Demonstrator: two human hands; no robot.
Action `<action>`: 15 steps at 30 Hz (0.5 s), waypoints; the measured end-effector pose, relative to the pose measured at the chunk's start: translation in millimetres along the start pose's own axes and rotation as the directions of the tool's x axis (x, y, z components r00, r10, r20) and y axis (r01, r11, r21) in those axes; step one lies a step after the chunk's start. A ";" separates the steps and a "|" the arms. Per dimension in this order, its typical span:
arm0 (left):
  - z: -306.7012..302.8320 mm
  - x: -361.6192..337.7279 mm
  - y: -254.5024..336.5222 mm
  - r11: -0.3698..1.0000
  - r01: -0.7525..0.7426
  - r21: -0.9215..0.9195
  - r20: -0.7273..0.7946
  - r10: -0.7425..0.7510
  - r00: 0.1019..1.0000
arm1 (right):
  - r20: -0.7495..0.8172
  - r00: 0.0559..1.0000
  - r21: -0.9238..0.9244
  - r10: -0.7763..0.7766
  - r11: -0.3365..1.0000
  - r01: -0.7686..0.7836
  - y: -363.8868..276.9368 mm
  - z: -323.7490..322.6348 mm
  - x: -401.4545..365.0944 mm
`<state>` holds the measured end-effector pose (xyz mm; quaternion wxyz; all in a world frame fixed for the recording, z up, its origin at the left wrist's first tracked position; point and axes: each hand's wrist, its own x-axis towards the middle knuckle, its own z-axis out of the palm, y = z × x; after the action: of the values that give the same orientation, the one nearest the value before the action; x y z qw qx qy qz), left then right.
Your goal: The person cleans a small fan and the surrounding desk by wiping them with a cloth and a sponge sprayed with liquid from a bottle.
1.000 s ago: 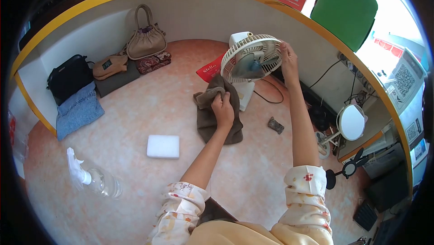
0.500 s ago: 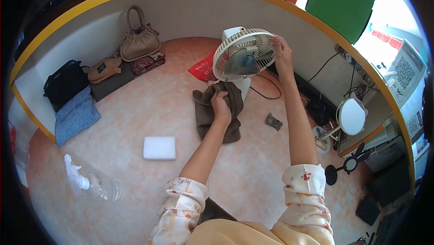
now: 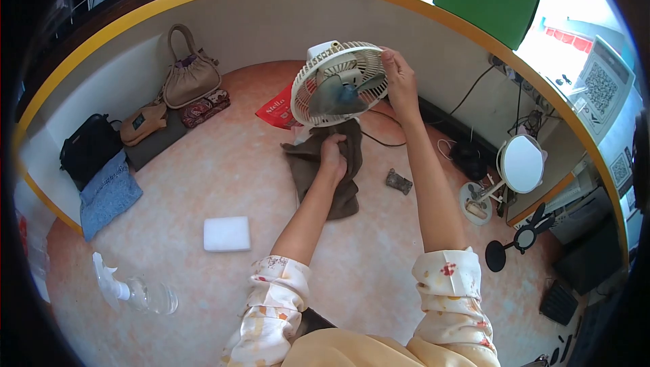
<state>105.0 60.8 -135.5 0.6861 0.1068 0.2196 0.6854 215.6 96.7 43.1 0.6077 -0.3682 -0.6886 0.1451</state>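
A small white desk fan (image 3: 338,89) stands before me with its front grille off, so its grey-blue blades (image 3: 335,98) show. My right hand (image 3: 401,82) grips the right rim of the fan's cage. Bunched in my closed left hand (image 3: 332,158) is a dark brown cloth (image 3: 311,164), pressed against the fan's base just under the cage. Its loose end hangs down onto the desk. The cloth hides most of the base.
A white sponge block (image 3: 227,234) and a clear spray bottle (image 3: 145,294) lie at left. Bags (image 3: 193,79) and folded denim (image 3: 112,194) line the left wall. A red packet (image 3: 276,110) sits behind the fan. A crumpled dark piece (image 3: 399,181) and a round mirror (image 3: 523,164) are at right.
The view has shifted a little, moving most things leftward in the picture. My left hand and the cloth have moved rightward across the fan's base, which is now mostly covered. My right hand keeps its hold.
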 end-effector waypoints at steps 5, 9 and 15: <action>15.0 -55.0 -17.4 0.550 -0.051 0.834 0.170 -0.168 0.971 | 0.072 0.996 0.016 0.044 0.999 -0.045 -6.9 -11.0 -1.6; 18.5 -103.1 1.6 0.508 -0.001 0.861 0.217 -0.367 0.904 | 0.002 0.999 -0.044 -0.041 0.998 0.041 -6.1 -19.1 -11.4; 22.6 -178.1 59.2 0.798 -0.149 0.583 0.317 -0.054 0.947 | 0.457 0.886 0.271 0.085 0.935 -0.230 -34.3 -68.9 -123.8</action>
<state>68.7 -109.4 -61.5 0.6251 0.4327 0.3092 0.5713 268.1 -28.5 -9.9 0.4745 -0.2789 -0.7422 0.3824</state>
